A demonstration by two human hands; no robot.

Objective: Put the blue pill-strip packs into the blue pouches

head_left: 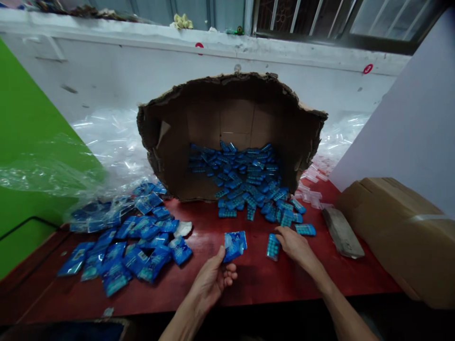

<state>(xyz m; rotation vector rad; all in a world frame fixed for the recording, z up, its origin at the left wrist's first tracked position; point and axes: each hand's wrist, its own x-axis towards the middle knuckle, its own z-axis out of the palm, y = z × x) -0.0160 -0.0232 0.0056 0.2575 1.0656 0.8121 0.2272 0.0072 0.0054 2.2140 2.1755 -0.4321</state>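
Observation:
My left hand (pixel 215 279) pinches a flat blue printed pouch (pixel 235 245) by its lower left corner, above the red table (pixel 249 284). To its right, my right hand (pixel 293 244) has its fingers closed on the upper right edge of a small clear pack of blue-green pieces (pixel 273 247). Many similar packs (pixel 249 180) spill out of a torn cardboard box (pixel 202 118) lying open towards me. Blue filled pouches (pixel 142 251) lie heaped on the table left of my left hand.
Clear plastic wrap (pixel 117 142) spreads behind the pouches at left. A closed carton (pixel 398 237) and a grey block (pixel 343 233) stand at right. Clear plastic pieces (pixel 313 195) lie beside the torn box. A green panel (pixel 31 156) borders the left side.

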